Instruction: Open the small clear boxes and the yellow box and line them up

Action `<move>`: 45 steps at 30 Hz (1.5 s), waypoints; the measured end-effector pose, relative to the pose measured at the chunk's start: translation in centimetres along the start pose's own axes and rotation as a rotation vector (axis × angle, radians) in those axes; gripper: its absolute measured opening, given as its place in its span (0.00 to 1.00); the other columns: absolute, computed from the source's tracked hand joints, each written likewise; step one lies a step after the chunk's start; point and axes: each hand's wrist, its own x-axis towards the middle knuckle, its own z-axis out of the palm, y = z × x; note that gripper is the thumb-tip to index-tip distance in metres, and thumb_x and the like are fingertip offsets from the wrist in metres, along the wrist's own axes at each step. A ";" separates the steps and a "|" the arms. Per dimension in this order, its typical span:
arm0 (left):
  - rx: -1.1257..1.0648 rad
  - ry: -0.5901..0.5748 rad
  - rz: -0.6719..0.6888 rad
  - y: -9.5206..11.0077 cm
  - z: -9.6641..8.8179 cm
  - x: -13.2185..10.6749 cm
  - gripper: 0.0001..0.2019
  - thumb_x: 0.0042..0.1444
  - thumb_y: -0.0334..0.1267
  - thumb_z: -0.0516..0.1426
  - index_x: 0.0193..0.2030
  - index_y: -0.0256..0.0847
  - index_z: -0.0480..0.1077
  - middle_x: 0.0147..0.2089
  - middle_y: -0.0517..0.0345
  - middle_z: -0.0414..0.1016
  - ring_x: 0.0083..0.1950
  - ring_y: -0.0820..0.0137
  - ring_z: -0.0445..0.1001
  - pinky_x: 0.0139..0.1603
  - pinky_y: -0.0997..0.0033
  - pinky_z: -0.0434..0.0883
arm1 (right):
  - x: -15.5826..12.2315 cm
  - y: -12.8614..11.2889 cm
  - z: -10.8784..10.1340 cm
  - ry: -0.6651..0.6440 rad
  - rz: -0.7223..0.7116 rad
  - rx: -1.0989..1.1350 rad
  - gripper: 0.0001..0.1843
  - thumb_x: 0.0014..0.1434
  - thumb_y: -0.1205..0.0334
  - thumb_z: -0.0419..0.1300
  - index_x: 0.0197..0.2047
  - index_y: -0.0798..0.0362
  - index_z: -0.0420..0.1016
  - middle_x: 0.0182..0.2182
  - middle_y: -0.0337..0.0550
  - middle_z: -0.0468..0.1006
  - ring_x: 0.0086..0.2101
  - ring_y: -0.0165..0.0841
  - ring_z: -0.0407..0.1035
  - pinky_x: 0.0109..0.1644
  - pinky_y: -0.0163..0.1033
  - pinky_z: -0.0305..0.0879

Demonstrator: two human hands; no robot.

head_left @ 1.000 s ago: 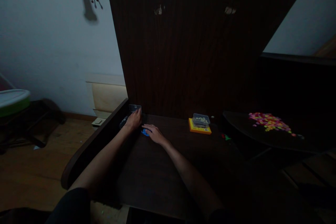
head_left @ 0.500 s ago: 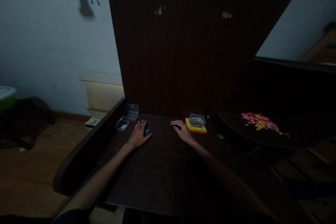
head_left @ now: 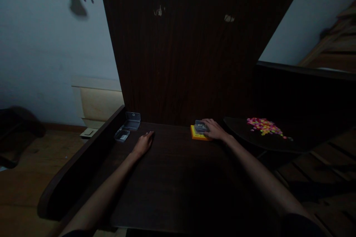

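My left hand (head_left: 143, 143) lies flat on the dark wooden table (head_left: 172, 177), fingers stretched out and nothing visible in them. An open clear plastic case (head_left: 128, 125) sits just left of it, by the table's raised left rim. My right hand (head_left: 213, 129) rests on a small clear box (head_left: 200, 127) that stands on a yellow-orange pad (head_left: 198, 135) near the back panel. Its fingers curl over the box's right side.
A tall dark wood panel (head_left: 189, 44) rises behind the table. A lower dark shelf (head_left: 250, 137) at the right carries a heap of pink and yellow small pieces (head_left: 263, 126). Wooden floor and a pale wall lie to the left.
My right hand has moved right from the table's middle onto the clear box. My left hand has left the open case and now lies flat, covering the spot where a blue piece showed.
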 end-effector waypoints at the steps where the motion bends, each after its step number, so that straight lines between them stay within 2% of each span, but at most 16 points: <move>1: -0.020 0.014 0.010 -0.2 0.0 -0.2 0.21 0.65 0.31 0.46 0.64 0.38 0.63 0.62 0.48 0.69 0.62 0.61 0.69 0.63 0.64 0.68 | 0.1 0.1 -0.1 -0.014 -0.011 0.016 0.35 0.51 0.70 0.62 0.63 0.56 0.66 0.57 0.54 0.67 0.53 0.45 0.62 0.59 0.49 0.60; 5: -0.068 0.090 0.071 -0.5 0.0 -0.7 0.19 0.65 0.33 0.48 0.60 0.38 0.67 0.58 0.49 0.73 0.57 0.64 0.74 0.60 0.66 0.70 | 0.7 -0.1 -0.7 -0.041 -0.045 0.027 0.30 0.55 0.69 0.60 0.62 0.57 0.67 0.54 0.54 0.70 0.51 0.44 0.64 0.58 0.47 0.61; 9: 0.014 0.154 0.029 -0.2 0.0 -0.8 0.19 0.64 0.37 0.52 0.60 0.35 0.67 0.63 0.44 0.67 0.65 0.60 0.65 0.66 0.61 0.64 | 1.4 -0.3 -1.1 -0.075 -0.021 -0.023 0.30 0.55 0.67 0.63 0.62 0.57 0.68 0.52 0.56 0.71 0.50 0.47 0.65 0.56 0.48 0.62; 13: 0.108 0.102 -0.024 0.1 0.1 -0.6 0.20 0.64 0.39 0.52 0.60 0.33 0.66 0.66 0.42 0.63 0.70 0.57 0.56 0.71 0.53 0.55 | 1.8 -0.2 -1.1 -0.087 -0.005 0.013 0.28 0.54 0.64 0.64 0.59 0.56 0.69 0.51 0.55 0.71 0.50 0.47 0.66 0.55 0.48 0.62; 17: 0.094 0.061 -0.019 0.0 0.5 -0.2 0.19 0.65 0.38 0.50 0.58 0.30 0.68 0.65 0.39 0.63 0.70 0.56 0.56 0.71 0.52 0.54 | 1.9 -0.7 -1.4 -0.054 -0.002 0.054 0.25 0.54 0.63 0.64 0.55 0.56 0.70 0.49 0.52 0.70 0.48 0.45 0.66 0.54 0.47 0.62; 20: 0.011 0.075 0.025 -0.4 0.6 -0.2 0.17 0.64 0.37 0.49 0.55 0.33 0.71 0.63 0.42 0.67 0.68 0.56 0.60 0.70 0.52 0.57 | 1.9 -2.6 -1.9 0.048 -0.055 0.083 0.23 0.54 0.63 0.63 0.54 0.55 0.70 0.49 0.51 0.69 0.47 0.45 0.66 0.53 0.47 0.62; 22: -0.058 0.141 0.040 -0.5 0.4 -0.5 0.17 0.64 0.37 0.50 0.55 0.35 0.71 0.63 0.42 0.67 0.67 0.55 0.62 0.68 0.50 0.59 | 1.9 -4.8 -2.4 0.072 -0.140 0.101 0.25 0.53 0.64 0.64 0.55 0.56 0.69 0.50 0.51 0.68 0.48 0.45 0.65 0.54 0.47 0.62; 24: -0.136 0.281 0.058 -0.1 0.2 -1.2 0.21 0.62 0.38 0.52 0.61 0.35 0.65 0.66 0.41 0.63 0.68 0.54 0.60 0.68 0.49 0.60 | 1.8 -7.5 -2.7 0.053 -0.237 0.099 0.27 0.54 0.64 0.63 0.57 0.54 0.67 0.52 0.51 0.68 0.50 0.45 0.63 0.55 0.48 0.61; 26: -0.227 0.408 0.127 0.9 -0.1 -2.2 0.30 0.61 0.40 0.55 0.69 0.36 0.55 0.69 0.42 0.57 0.70 0.55 0.57 0.70 0.48 0.57 | 1.7 -10.5 -2.8 0.011 -0.317 0.087 0.29 0.53 0.65 0.64 0.58 0.55 0.67 0.52 0.52 0.68 0.50 0.45 0.62 0.56 0.49 0.60; 27: -0.278 0.392 0.183 1.5 -0.3 -2.8 0.35 0.59 0.42 0.57 0.70 0.37 0.51 0.70 0.42 0.55 0.70 0.55 0.56 0.70 0.49 0.56 | 1.6 -11.9 -2.8 -0.012 -0.367 0.086 0.30 0.53 0.65 0.64 0.59 0.55 0.67 0.53 0.52 0.68 0.50 0.45 0.62 0.56 0.49 0.60; 29: -0.382 0.273 0.246 3.0 -0.5 -4.1 0.43 0.55 0.47 0.63 0.72 0.39 0.46 0.71 0.41 0.53 0.71 0.54 0.55 0.70 0.49 0.55 | 1.5 -14.5 -2.5 -0.031 -0.465 0.097 0.30 0.53 0.65 0.65 0.60 0.56 0.67 0.55 0.52 0.68 0.52 0.45 0.61 0.57 0.50 0.59; 31: -0.516 0.179 0.236 4.3 -0.7 -5.2 0.51 0.50 0.49 0.66 0.73 0.41 0.41 0.71 0.39 0.51 0.71 0.54 0.53 0.71 0.48 0.54 | 1.5 -16.6 -2.1 -0.047 -0.555 0.112 0.30 0.54 0.65 0.65 0.60 0.57 0.67 0.55 0.53 0.68 0.52 0.45 0.60 0.58 0.49 0.58; 33: -0.680 0.138 0.206 5.3 -0.9 -5.9 0.54 0.49 0.49 0.68 0.73 0.41 0.38 0.70 0.38 0.53 0.70 0.53 0.56 0.69 0.48 0.56 | 1.5 -18.3 -1.7 -0.058 -0.623 0.108 0.30 0.55 0.63 0.66 0.60 0.59 0.67 0.55 0.54 0.69 0.52 0.45 0.60 0.58 0.49 0.58; 38: -0.789 0.105 0.109 6.0 -1.6 -6.8 0.43 0.43 0.47 0.71 0.65 0.39 0.61 0.65 0.41 0.63 0.66 0.50 0.63 0.67 0.47 0.59 | 1.6 -20.5 -0.9 -0.051 -0.728 0.067 0.29 0.60 0.56 0.64 0.61 0.59 0.66 0.54 0.55 0.71 0.50 0.46 0.62 0.55 0.49 0.59; 42: -0.980 0.074 0.031 5.8 -1.8 -7.7 0.44 0.42 0.46 0.71 0.65 0.38 0.61 0.63 0.39 0.65 0.63 0.51 0.67 0.62 0.48 0.66 | 1.5 -21.1 0.0 -0.029 -0.761 0.005 0.29 0.62 0.57 0.62 0.63 0.59 0.64 0.56 0.56 0.69 0.51 0.46 0.62 0.54 0.50 0.61; 45: -1.062 0.047 0.010 5.6 -1.8 -8.1 0.44 0.41 0.44 0.71 0.65 0.38 0.60 0.62 0.38 0.67 0.61 0.51 0.68 0.62 0.48 0.66 | 1.3 -21.4 0.9 -0.010 -0.789 -0.090 0.27 0.64 0.59 0.60 0.63 0.59 0.64 0.56 0.57 0.69 0.52 0.46 0.62 0.53 0.49 0.63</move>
